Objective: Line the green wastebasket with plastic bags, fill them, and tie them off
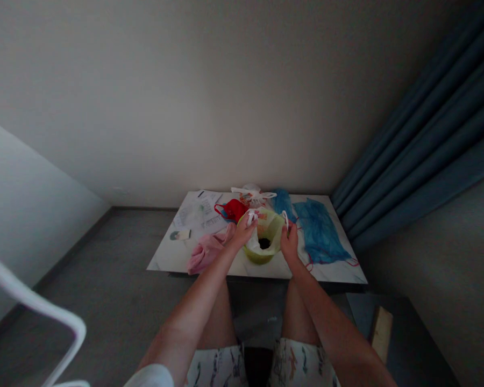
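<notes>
Near the front edge of the table (pixel 163 257), the left hand (pixel 245 228) and the right hand (pixel 290 241) each pinch a handle (pixel 285 219) of the white plastic bag (pixel 275 221) inside the green bin (pixel 260 258) (in this dim view, finger details are uncertain), apparently to spread its mouth.

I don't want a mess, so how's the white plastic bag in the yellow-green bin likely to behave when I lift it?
The white plastic bag is probably floppy and light by itself, since its film looks thin and see-through, though I can't tell what's inside. It may cling to the yellow-green bin and drag or tip it, since it lines the inside.
</notes>
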### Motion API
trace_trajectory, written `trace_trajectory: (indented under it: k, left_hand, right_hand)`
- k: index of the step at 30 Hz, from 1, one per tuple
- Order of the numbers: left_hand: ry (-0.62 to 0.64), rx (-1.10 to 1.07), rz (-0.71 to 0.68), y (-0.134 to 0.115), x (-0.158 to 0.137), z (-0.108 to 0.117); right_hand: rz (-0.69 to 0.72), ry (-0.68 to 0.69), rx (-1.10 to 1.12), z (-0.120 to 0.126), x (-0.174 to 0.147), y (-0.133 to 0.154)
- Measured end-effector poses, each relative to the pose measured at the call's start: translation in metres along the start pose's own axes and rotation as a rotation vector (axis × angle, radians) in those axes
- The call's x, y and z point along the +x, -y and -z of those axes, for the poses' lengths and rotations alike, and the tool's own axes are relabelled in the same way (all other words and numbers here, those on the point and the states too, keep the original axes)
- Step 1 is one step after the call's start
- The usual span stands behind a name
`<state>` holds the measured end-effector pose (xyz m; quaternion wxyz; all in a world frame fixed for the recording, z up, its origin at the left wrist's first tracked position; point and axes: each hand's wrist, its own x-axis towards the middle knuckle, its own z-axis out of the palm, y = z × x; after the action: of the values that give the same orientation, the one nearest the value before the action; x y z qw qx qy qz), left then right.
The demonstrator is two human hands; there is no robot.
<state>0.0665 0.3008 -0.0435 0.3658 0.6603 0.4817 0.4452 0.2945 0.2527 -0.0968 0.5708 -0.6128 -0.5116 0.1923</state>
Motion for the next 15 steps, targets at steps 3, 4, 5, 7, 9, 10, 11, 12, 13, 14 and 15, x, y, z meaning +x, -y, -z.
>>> trace_trajectory:
  k: [3, 4, 5, 7, 9, 10, 11, 12, 13, 14, 15]
  left_hand:
    - [0.098, -0.017, -0.043, 0.001, 0.003, -0.013]
    - [0.132, -0.021, -0.051, 0.004, 0.001, -0.017]
    - [0.158, -0.023, -0.059, 0.007, -0.001, -0.021]
    - [0.180, -0.017, -0.072, 0.014, -0.007, -0.027]
    - [0.152, -0.017, -0.060, 0.020, -0.013, -0.030]
    - [0.135, -0.021, -0.041, 0.023, -0.015, -0.031]
    - [0.126, -0.024, -0.020, 0.024, -0.016, -0.032]
    - [0.130, -0.027, -0.001, 0.025, -0.017, -0.032]
    - [0.146, -0.028, 0.011, 0.025, -0.017, -0.032]
    - [0.166, -0.028, 0.015, 0.024, -0.017, -0.031]
    - [0.189, -0.028, 0.011, 0.023, -0.016, -0.031]
  right_hand:
    - [0.072, 0.168, -0.064, -0.002, 0.006, 0.002]
    - [0.113, 0.235, -0.081, -0.002, 0.006, 0.003]
    - [0.163, 0.293, -0.088, -0.002, 0.005, 0.005]
    - [0.272, 0.366, -0.072, -0.002, 0.001, 0.006]
    - [0.355, 0.391, -0.036, -0.001, -0.005, 0.007]
    - [0.382, 0.390, -0.018, -0.001, -0.008, 0.007]
    - [0.400, 0.377, 0.000, -0.001, -0.012, 0.007]
    - [0.414, 0.355, 0.016, -0.001, -0.015, 0.007]
    - [0.427, 0.330, 0.031, -0.002, -0.017, 0.007]
    - [0.438, 0.309, 0.043, -0.003, -0.019, 0.008]
    - [0.444, 0.301, 0.053, -0.004, -0.020, 0.009]
